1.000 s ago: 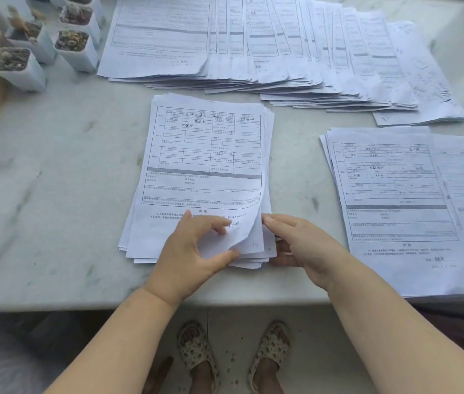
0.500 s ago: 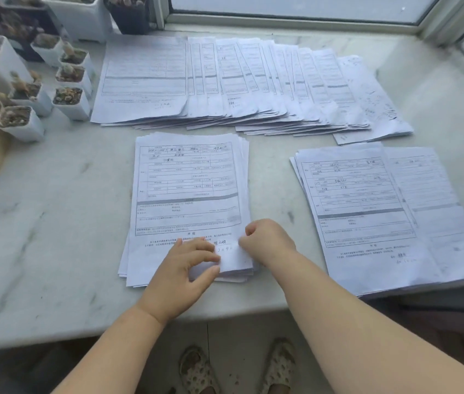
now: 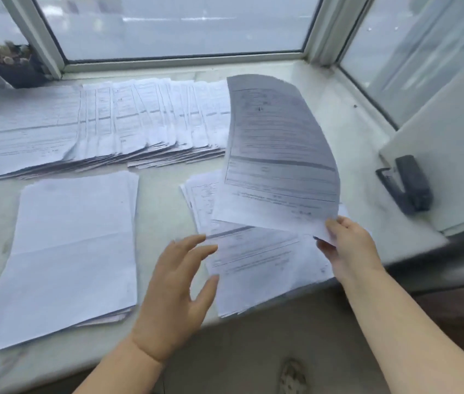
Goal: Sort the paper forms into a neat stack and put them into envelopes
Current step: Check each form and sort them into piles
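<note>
While the right hand (image 3: 350, 245) pinches the near right corner of a single printed form (image 3: 279, 155) between thumb and fingers (image 3: 328, 243), the sheet stands raised and curved above the bench (image 3: 162, 206), its printed face toward the camera and in shadow.

Left hand (image 3: 174, 291): fingers spread and relaxed, holding nothing, at the near left edge of the right pile; whether the fingertips touch the paper cannot be told.

Right pile (image 3: 253, 257): printed forms, face up, loosely squared, lying under the raised sheet at the near edge of the bench.

Left pile (image 3: 66, 251): sheets lying blank side up, edges slightly fanned, a faint fold line across the middle, well apart from the right pile.

Far row (image 3: 105, 129): many printed forms fanned out in overlap along the back of the bench, its right end hidden behind the raised sheet.

Stapler (image 3: 407, 183): dark, at the right of the bench, beside a white panel (image 3: 447, 155).

Potted plants (image 3: 12, 64): at the far left corner, against the window frame (image 3: 185, 59).
</note>
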A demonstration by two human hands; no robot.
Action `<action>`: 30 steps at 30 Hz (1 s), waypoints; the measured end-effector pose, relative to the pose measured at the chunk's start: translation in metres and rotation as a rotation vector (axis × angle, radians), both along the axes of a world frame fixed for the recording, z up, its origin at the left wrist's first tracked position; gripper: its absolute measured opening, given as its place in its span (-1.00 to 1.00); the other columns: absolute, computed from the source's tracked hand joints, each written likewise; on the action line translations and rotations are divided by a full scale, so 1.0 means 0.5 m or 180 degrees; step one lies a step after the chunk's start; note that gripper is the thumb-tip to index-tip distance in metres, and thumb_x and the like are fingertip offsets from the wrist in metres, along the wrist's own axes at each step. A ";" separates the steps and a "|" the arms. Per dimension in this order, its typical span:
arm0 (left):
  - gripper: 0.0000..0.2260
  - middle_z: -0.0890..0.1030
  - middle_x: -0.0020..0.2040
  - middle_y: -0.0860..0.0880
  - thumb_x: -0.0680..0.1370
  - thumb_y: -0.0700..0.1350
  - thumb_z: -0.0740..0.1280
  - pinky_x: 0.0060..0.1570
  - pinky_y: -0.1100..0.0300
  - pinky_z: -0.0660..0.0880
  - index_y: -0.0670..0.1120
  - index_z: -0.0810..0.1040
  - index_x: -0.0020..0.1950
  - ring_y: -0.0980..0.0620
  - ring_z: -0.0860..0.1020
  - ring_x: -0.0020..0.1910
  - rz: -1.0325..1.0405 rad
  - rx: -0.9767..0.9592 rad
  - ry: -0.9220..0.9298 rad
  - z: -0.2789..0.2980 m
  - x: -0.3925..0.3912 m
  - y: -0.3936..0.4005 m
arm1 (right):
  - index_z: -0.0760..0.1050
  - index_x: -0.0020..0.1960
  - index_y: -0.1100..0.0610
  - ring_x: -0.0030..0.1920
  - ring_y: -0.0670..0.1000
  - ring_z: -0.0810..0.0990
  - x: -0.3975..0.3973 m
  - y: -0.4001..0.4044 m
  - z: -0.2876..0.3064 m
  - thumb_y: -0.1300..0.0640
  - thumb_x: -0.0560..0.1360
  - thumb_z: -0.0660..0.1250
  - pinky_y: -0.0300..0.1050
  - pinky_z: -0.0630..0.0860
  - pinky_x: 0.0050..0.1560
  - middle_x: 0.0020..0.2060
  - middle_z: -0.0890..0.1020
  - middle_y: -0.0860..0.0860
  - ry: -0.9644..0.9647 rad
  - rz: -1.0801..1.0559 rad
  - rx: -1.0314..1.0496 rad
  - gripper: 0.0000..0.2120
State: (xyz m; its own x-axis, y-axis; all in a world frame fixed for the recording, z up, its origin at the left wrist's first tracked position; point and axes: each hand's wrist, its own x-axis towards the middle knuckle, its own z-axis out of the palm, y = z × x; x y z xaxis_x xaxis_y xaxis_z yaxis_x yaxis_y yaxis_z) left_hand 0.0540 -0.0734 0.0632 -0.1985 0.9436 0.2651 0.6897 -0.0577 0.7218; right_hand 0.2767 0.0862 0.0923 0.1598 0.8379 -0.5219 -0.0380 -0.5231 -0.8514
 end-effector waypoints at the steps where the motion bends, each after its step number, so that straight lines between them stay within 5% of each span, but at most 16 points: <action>1: -0.61 0.41 0.33 0.07 0.48 0.09 0.29 0.38 0.13 0.23 0.05 0.44 0.29 0.04 0.39 0.32 -0.0116 -0.0164 0.0103 -0.018 0.045 0.015 | 0.50 -0.07 0.11 -0.20 0.00 0.53 0.045 0.025 0.007 0.24 0.62 0.20 -0.22 0.47 -0.29 -0.09 0.59 0.07 0.0150 -0.0170 -0.0030 -0.86; 4: -0.37 0.37 0.41 -0.04 0.37 0.23 0.38 0.38 0.01 0.26 0.04 0.34 0.37 -0.05 0.33 0.38 -0.0429 -0.0794 0.0738 -0.090 0.169 0.053 | 0.49 -0.10 0.10 -0.31 -0.02 0.57 0.161 0.101 0.025 0.24 0.62 0.20 -0.23 0.52 -0.38 -0.17 0.60 0.05 0.0549 -0.0476 -0.0105 -0.83; 7: -0.24 0.44 0.37 -0.13 0.23 0.15 0.57 0.34 0.02 0.27 -0.03 0.39 0.34 -0.19 0.46 0.31 -0.0416 -0.1330 0.1138 -0.141 0.239 0.085 | 0.51 -0.06 0.11 -0.28 -0.02 0.58 0.241 0.163 0.027 0.22 0.63 0.17 -0.21 0.60 -0.33 -0.18 0.62 0.04 0.0760 -0.0306 -0.0234 -0.84; 12: -0.42 0.50 0.32 -0.01 0.28 0.05 0.59 0.24 0.10 0.39 -0.03 0.56 0.25 -0.05 0.48 0.26 0.0047 -0.1441 0.0852 -0.149 0.255 0.097 | 0.51 0.03 0.14 -0.26 -0.01 0.65 0.295 0.216 -0.011 0.25 0.63 0.15 -0.04 0.62 -0.05 -0.16 0.67 0.06 0.1165 0.0213 -0.0592 -0.83; 16: -0.47 0.44 0.32 0.20 0.35 0.27 0.24 0.17 0.21 0.38 0.09 0.55 0.25 0.23 0.35 0.27 0.0145 -0.1480 0.0800 -0.123 0.250 0.104 | 0.46 -0.02 0.15 -0.32 0.01 0.57 0.284 0.217 -0.059 0.27 0.62 0.16 0.11 0.56 0.04 -0.37 0.65 0.04 0.1417 0.0453 -0.1061 -0.87; 20: -0.63 0.40 0.30 0.27 0.41 0.09 0.18 0.17 0.42 0.31 0.09 0.51 0.19 0.19 0.43 0.24 0.0052 -0.1382 0.0744 -0.125 0.242 0.098 | 0.48 -0.09 0.12 -0.24 0.01 0.51 0.255 0.209 -0.094 0.27 0.62 0.16 0.21 0.48 0.09 -0.45 0.62 -0.01 0.1365 0.0754 -0.1299 -0.81; 23: -0.64 0.45 0.07 0.37 0.45 -0.03 0.08 -0.01 0.49 0.33 0.08 0.44 0.21 0.27 0.47 -0.02 0.0392 -0.1157 0.0492 -0.123 0.259 0.098 | 0.48 -0.15 0.12 -0.27 0.00 0.53 0.233 0.206 -0.102 0.27 0.62 0.16 0.19 0.48 0.08 -0.47 0.60 -0.01 0.1341 0.0988 -0.1299 -0.79; 26: -0.71 0.47 -0.29 0.18 0.48 -0.04 0.04 -0.40 0.19 0.32 0.14 0.25 0.20 0.03 0.45 -0.35 0.1207 -0.0997 0.0125 -0.119 0.283 0.109 | 0.49 -0.16 0.11 -0.31 -0.03 0.56 0.211 0.202 -0.104 0.27 0.61 0.17 0.18 0.47 0.13 -0.45 0.60 0.00 0.1321 0.1295 -0.1258 -0.79; 28: -0.56 0.60 -0.07 0.06 0.55 -0.15 0.10 -0.28 0.08 0.36 0.23 0.12 0.34 -0.15 0.52 -0.24 0.1581 -0.0937 -0.0203 -0.117 0.285 0.117 | 0.49 -0.11 0.12 -0.33 -0.04 0.59 0.194 0.199 -0.107 0.26 0.61 0.17 0.18 0.48 0.16 -0.43 0.60 0.00 0.1310 0.1525 -0.1271 -0.81; 30: -0.40 0.41 0.34 0.22 0.57 -0.24 0.14 0.14 0.17 0.41 0.34 0.07 0.42 0.05 0.48 0.23 0.1579 -0.0640 -0.0381 -0.116 0.273 0.121 | 0.49 -0.09 0.12 -0.32 -0.03 0.61 0.177 0.198 -0.113 0.27 0.61 0.17 0.15 0.50 0.14 -0.39 0.61 0.01 0.1282 0.1780 -0.1267 -0.83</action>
